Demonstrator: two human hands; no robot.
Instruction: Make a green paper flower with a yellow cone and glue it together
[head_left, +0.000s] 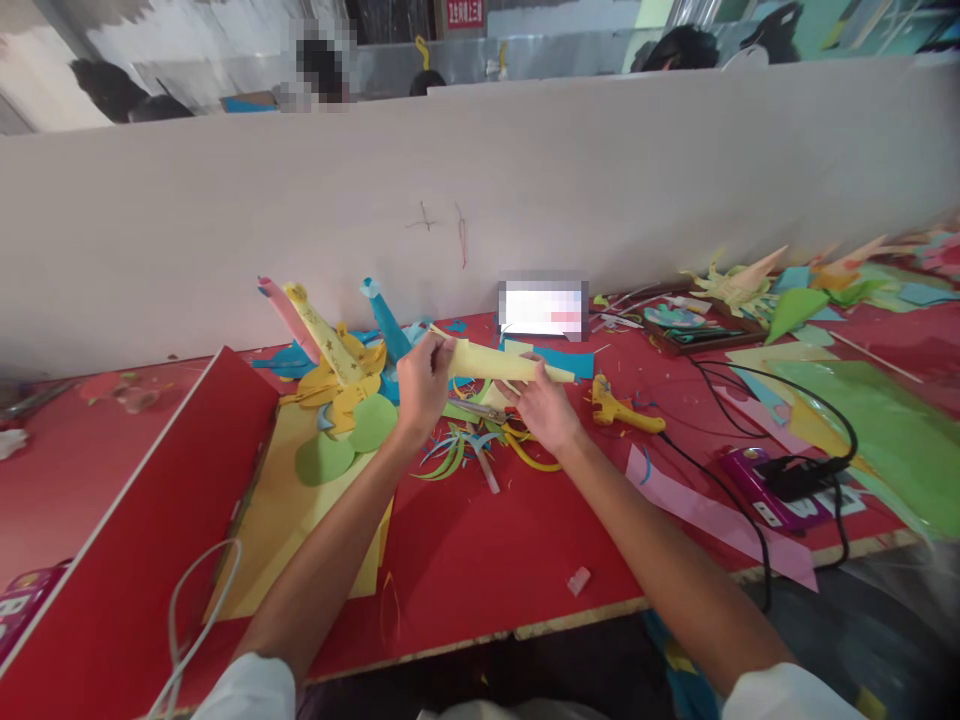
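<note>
Bench (480, 560), red-topped. One pale-yellow tapered paper roll (495, 362), spanning left fingers (444, 346), pinched on its wider end, and right fingers (541, 373), curled around nearer its narrow tip. Probably light, springy, crushable; best gripped softly near both ends.

White characters on the red sign (466, 14) seem to read "卫生间楼上三楼".

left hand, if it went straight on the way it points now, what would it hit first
Past the pale yellow paper roll in its grip, the left hand would probably meet the white partition first, though depth is unclear in this single view.
</note>
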